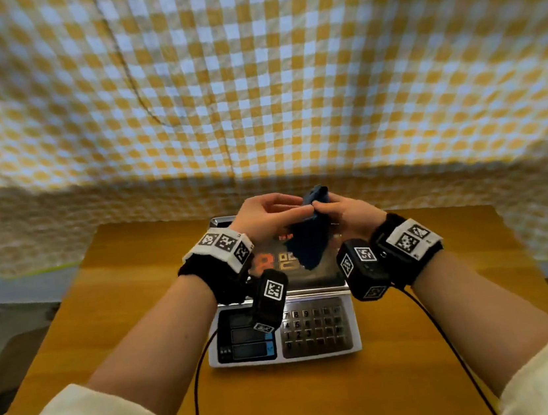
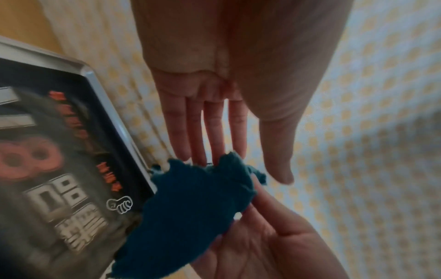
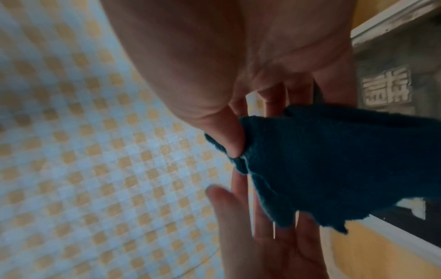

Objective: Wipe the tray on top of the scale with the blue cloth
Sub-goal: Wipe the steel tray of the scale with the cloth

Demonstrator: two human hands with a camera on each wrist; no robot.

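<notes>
Both hands hover above the tray [image 1: 220, 221], a silver-rimmed dark printed plate on top of the scale [image 1: 285, 356]. The blue cloth [image 1: 308, 241] hangs between them over the tray's far part. My right hand [image 1: 347, 213] pinches its top, thumb pressed onto the cloth [image 3: 322, 160] against the fingers. My left hand [image 1: 266, 212] has straight fingers [image 2: 216, 132] that touch the upper edge of the cloth [image 2: 190, 207], with the thumb held apart. The tray rim [image 2: 114, 117] shows beside the cloth, whose lower end dangles free.
The scale stands mid-table on a wooden top [image 1: 416, 310], keypad [image 1: 315, 330] and displays facing me. A yellow-and-white chequered sheet [image 1: 251, 89] hangs behind the table. Dark cables [image 1: 198, 389] run from my wrists down across the front of the table.
</notes>
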